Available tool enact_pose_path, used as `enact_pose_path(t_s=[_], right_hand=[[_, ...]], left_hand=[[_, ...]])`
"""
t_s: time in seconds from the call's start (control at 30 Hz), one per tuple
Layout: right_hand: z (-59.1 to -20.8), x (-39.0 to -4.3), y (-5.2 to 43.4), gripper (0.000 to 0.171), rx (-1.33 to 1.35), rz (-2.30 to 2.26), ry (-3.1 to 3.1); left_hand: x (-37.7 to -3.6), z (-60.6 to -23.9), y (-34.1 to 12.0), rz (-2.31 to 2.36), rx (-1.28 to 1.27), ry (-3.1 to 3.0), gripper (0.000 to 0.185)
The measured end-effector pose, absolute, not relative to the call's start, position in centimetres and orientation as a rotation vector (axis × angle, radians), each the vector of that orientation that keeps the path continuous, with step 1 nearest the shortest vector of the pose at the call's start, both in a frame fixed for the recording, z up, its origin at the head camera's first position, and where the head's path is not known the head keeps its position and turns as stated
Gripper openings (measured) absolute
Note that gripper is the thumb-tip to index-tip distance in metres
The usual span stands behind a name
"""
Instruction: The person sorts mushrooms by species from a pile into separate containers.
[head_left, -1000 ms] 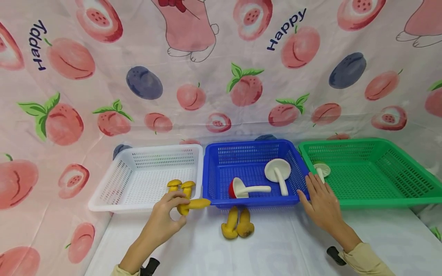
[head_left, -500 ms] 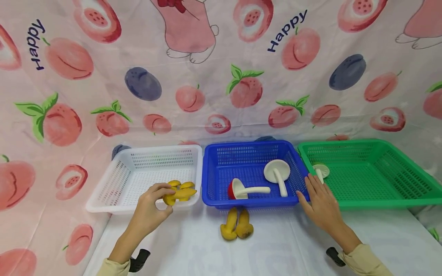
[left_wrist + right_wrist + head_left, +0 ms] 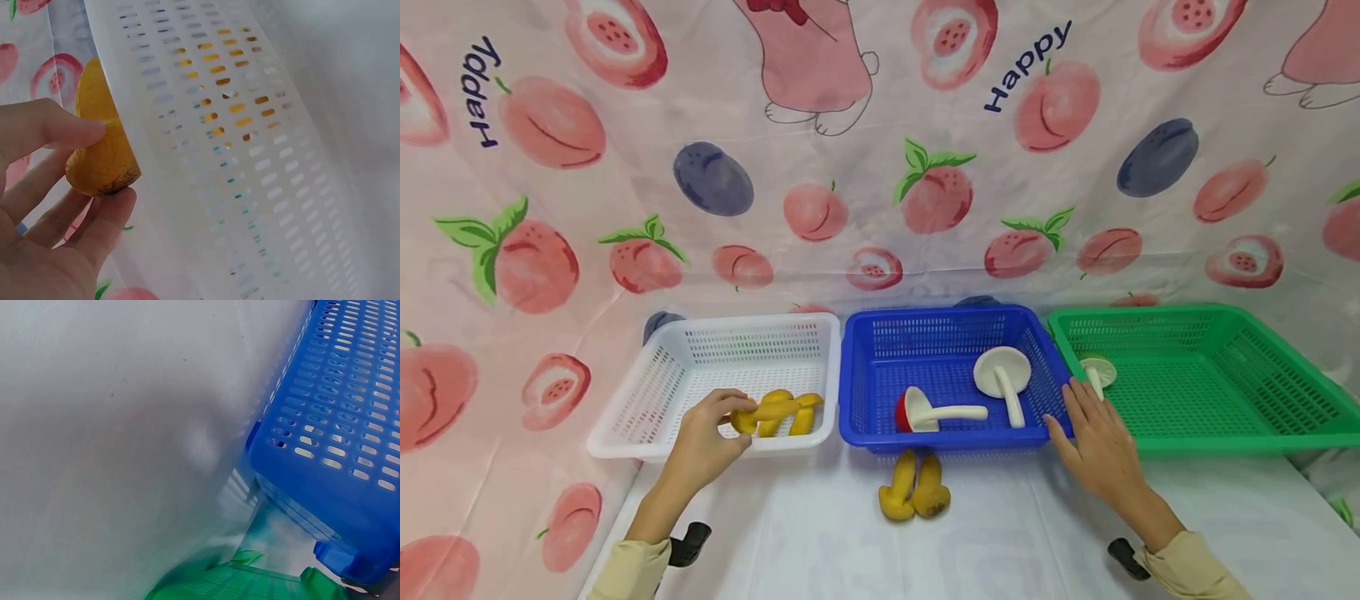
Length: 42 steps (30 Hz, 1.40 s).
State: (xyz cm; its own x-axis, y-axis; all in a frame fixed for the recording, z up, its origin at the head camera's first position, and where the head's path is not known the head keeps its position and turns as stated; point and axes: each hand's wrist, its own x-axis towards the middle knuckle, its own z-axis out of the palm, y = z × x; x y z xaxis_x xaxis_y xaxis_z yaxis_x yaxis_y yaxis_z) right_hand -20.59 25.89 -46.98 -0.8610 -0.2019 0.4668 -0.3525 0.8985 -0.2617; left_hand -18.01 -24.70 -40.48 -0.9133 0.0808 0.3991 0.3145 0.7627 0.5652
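- Left hand point(image 3: 703, 442), lower left of the head view: thumb and fingers pinch a yellow toy mushroom point(image 3: 765, 411) by one end, holding it over the front rim of the white basket point(image 3: 647, 400). The left wrist view shows the same pinch on the mushroom's blunt, speckled end point(image 3: 100, 169).
- Right hand point(image 3: 1097, 446), lower right of centre: fingers straight and spread, lying flat at the corner where the blue basket point(image 3: 947, 329) meets the green basket point(image 3: 1225, 400); it grips nothing.
- Progress, as judged: two yellow mushrooms point(image 3: 790, 415) already lie in the white basket, under the held one. A yellow pair point(image 3: 914, 493) lies on the counter point(image 3: 1015, 542), just in front of the blue basket. Sorting by colour appears more than half done for yellow; the held piece is not yet released, and the pair is untouched.
- Blue basket contents: one red-capped mushroom point(image 3: 925, 411) on its side, and one white mushroom point(image 3: 1003, 375) cap-down. One small white mushroom point(image 3: 1097, 371) lies in the near-left corner of the green basket.
- Materials: baskets are rigid plastic, rectangular, with slotted walls and floors. Mushrooms look matte and smooth, like foam or soft plastic, with rounded caps and thick stems. A white cloth covers the counter; a peach-print fabric hangs behind.
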Motion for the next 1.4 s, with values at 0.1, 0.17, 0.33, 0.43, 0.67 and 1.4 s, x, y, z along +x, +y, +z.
enact_pose_path(t_s=[0.1, 0.17, 0.33, 0.43, 0.67, 1.4], right_hand=[[-47.0, -20.6, 25.9, 0.061, 0.409, 0.475, -2.625], [-47.1, -20.6, 25.9, 0.061, 0.411, 0.477, -2.62], [-47.1, -20.7, 26.0, 0.061, 0.41, 0.485, -2.612], [-47.1, -20.7, 26.1, 0.061, 0.408, 0.48, -2.617], [-47.1, -20.5, 26.0, 0.061, 0.409, 0.475, -2.617], [-47.1, -20.7, 26.0, 0.06, 0.411, 0.438, -2.601]], left_hand=[[-18.5, -40.6, -25.3, -0.94, -0.29, -2.616, 0.032], [-18.9, -40.7, -25.7, -0.952, -0.29, -2.617, 0.032], [-19.9, -41.0, -26.7, -0.961, -0.276, -2.639, 0.03], [-20.4, -41.3, -27.3, -0.963, -0.254, -2.656, 0.028], [-21.3, -42.0, -28.6, -0.962, -0.228, -2.691, 0.026], [-23.7, -42.4, -32.0, -0.79, -0.132, -3.049, 0.027]])
